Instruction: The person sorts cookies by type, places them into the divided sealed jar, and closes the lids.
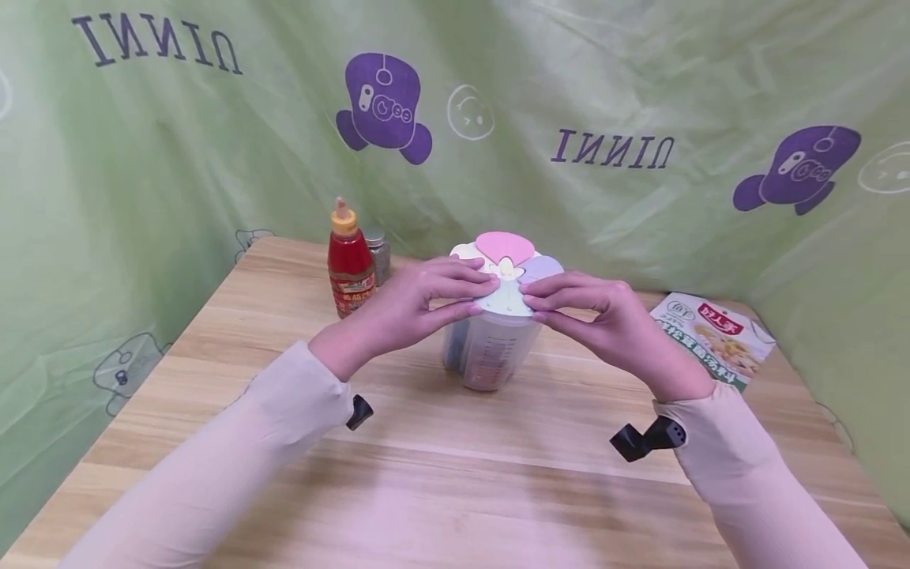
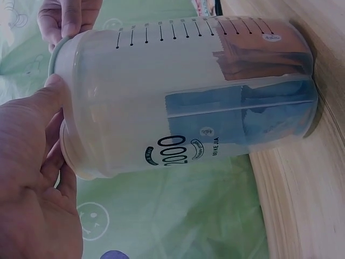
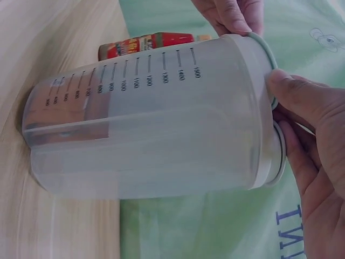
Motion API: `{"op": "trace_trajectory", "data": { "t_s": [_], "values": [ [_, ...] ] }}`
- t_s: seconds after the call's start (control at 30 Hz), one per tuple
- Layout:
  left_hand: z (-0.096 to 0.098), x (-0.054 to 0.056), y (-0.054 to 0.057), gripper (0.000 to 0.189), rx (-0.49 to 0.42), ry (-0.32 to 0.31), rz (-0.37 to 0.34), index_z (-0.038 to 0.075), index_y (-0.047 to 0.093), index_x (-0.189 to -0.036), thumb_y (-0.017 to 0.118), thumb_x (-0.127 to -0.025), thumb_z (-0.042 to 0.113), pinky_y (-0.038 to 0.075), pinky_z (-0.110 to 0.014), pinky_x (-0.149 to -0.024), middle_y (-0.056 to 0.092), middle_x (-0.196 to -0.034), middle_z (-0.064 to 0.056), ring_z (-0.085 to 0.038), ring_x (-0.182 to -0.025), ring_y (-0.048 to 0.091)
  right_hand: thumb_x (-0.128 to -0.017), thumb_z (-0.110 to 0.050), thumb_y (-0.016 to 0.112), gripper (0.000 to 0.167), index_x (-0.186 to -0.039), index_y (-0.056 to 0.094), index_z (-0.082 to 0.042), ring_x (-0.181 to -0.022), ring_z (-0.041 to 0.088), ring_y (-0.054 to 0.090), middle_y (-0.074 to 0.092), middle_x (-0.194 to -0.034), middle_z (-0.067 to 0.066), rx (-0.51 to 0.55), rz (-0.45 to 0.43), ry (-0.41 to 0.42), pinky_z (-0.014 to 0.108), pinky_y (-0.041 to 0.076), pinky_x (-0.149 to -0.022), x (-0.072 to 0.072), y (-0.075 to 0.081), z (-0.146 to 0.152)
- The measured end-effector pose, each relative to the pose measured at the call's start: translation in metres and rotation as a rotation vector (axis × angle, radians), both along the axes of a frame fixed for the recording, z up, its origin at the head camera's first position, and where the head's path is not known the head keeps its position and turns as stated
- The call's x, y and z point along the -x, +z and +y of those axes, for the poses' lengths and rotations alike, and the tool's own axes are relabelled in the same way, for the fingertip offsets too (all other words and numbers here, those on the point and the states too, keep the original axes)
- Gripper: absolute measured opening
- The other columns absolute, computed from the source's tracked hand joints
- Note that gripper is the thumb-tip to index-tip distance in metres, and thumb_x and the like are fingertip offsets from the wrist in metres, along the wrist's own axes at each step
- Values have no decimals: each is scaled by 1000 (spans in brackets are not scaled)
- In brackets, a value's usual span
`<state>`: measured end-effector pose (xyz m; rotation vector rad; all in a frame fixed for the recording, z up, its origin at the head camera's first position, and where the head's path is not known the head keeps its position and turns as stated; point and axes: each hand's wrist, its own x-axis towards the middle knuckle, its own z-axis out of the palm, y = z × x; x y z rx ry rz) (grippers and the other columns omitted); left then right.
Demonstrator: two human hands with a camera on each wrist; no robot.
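Observation:
A tall translucent storage canister [image 1: 490, 348] stands upright on the table, with a lid [image 1: 508, 296] of pastel petal-shaped flaps in pink, lilac, cream and pale blue. My left hand [image 1: 434, 304] touches the lid's left side, thumb at the front rim and other fingers over the top. From the opposite side, my right hand [image 1: 600, 312] rests its thumb and fingertips on the lid's front right. Both hands meet near the pale blue flap. Through the canister wall show blue packets [image 2: 205, 110] and orange-brown packets [image 3: 70, 110], low in separate compartments.
A red sauce bottle [image 1: 348, 269] with a yellow cap stands left of the canister, a small grey-lidded jar [image 1: 379, 257] behind it. On the right lies a printed food packet [image 1: 718, 336]. A green curtain [image 1: 498, 190] hangs behind the wooden table [image 1: 462, 474].

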<state>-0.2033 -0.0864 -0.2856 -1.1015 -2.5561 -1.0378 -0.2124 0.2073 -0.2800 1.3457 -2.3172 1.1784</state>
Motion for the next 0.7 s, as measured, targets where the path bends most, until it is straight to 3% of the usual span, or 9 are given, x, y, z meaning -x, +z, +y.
{"op": "trace_trajectory", "data": {
  "t_s": [0.27, 0.47, 0.6, 0.7],
  "values": [
    [-1, -1, -4, 42, -8, -26, 53, 11, 70, -138, 76, -96, 16, 41, -47, -126, 68, -145, -9, -27, -145, 56, -79, 22, 77, 40, -111, 81, -2, -120, -4, 66, 78, -119, 16, -13, -4, -11, 13, 53, -104, -2, -1, -2],
    [-3, -8, -3, 46, 45, 17, 81, 14, 65, -144, 73, -99, 21, 36, -47, -129, 62, -151, -3, -22, -153, 47, -80, 18, 79, 39, -113, 81, -3, -123, -3, 65, 78, -122, 15, -35, 8, -32, 13, 51, -106, -2, 1, -4],
    [-4, -13, -5, 51, 92, 41, 97, 17, 58, -150, 71, -101, 28, 35, -47, -129, 55, -159, 0, -21, -157, 40, -87, 8, 79, 34, -118, 80, -7, -128, -1, 63, 77, -127, 10, -65, -40, -63, 12, 48, -111, -5, 4, -4],
    [-6, -15, -8, 56, 100, 68, 120, 19, 54, -154, 69, -102, 33, 35, -49, -129, 49, -164, -1, -23, -159, 35, -94, 0, 75, 30, -123, 77, -7, -132, 0, 61, 74, -133, 8, -43, -135, -87, 13, 48, -111, -8, 7, -2]
  ]
}}
